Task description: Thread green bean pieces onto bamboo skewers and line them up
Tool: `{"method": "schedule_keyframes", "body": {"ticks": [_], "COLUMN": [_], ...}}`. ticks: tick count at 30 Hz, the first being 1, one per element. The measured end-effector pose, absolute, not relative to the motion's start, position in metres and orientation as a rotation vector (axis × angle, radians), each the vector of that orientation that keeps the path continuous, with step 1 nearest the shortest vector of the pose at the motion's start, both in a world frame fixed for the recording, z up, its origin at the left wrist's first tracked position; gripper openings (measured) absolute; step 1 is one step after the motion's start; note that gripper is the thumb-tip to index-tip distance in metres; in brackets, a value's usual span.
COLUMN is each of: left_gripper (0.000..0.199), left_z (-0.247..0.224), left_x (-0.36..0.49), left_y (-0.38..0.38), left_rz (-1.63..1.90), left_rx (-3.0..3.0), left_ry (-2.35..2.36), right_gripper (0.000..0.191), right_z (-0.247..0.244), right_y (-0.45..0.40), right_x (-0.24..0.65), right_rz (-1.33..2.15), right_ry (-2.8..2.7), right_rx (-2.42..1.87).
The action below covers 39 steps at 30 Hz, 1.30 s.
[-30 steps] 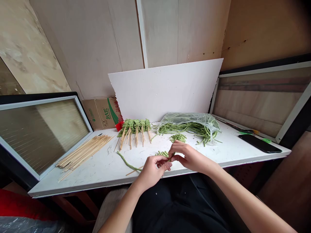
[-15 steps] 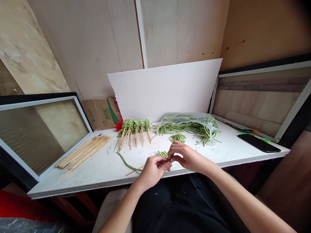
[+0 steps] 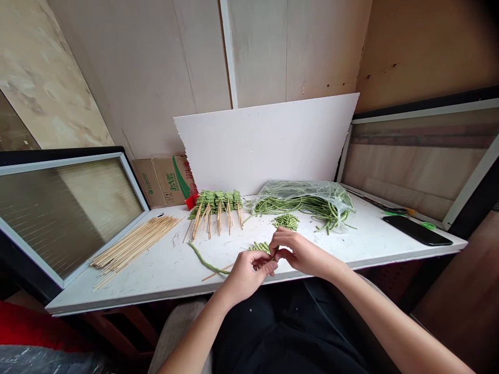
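Note:
A long green bean [image 3: 203, 262] trails out to the left from behind my left hand [image 3: 246, 274], whose fingers are closed on it. My right hand [image 3: 299, 252] pinches the bean's other end, close against the left fingertips; the fingers partly hide that stretch. One bamboo skewer [image 3: 211, 277] lies on the table beside the trailing bean, its right end hidden behind my left hand. Just beyond my fingers is a small group of cut bean pieces [image 3: 258, 246]. Farther back sits a heap of short bean bits [image 3: 286, 222].
Skewered beans [image 3: 218, 200] are stacked at the back, sticks facing me. Loose bamboo skewers [image 3: 136, 246] lie at left. A clear plastic bag [image 3: 312, 189] holds long beans. A black phone [image 3: 417, 230] rests at right. A white board [image 3: 268, 148] stands behind the table [image 3: 156, 283].
Both hands keep their hold on the bean with hardly any movement. The whole view has shifted very slightly.

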State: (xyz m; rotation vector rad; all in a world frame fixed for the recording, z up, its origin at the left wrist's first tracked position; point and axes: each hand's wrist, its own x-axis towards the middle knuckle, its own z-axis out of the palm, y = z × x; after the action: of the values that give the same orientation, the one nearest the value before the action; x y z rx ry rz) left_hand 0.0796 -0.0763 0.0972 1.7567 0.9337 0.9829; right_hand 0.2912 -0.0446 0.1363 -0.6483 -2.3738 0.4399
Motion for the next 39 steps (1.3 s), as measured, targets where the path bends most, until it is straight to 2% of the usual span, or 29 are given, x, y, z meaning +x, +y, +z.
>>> {"method": "schedule_keyframes", "body": {"ticks": [13, 24, 39], "left_gripper": [0.033, 0.043, 0.037], "left_z": [0.096, 0.086, 0.085], "left_x": [0.08, 0.083, 0.082], "left_y": [-0.077, -0.074, -0.073], "left_rz": [0.95, 0.905, 0.895], "left_rx": [1.744, 1.737, 1.776], "left_ry": [0.915, 0.93, 0.912], "right_gripper": [0.031, 0.035, 0.043], "right_z": [0.132, 0.127, 0.129], "right_y": [-0.042, -0.039, -0.039], "right_x": [0.291, 0.288, 0.289], "right_rz": [0.444, 0.444, 0.487], "right_ry": [-2.385, -2.399, -2.411], "right_rx": [-0.66, -0.685, -0.69]}}
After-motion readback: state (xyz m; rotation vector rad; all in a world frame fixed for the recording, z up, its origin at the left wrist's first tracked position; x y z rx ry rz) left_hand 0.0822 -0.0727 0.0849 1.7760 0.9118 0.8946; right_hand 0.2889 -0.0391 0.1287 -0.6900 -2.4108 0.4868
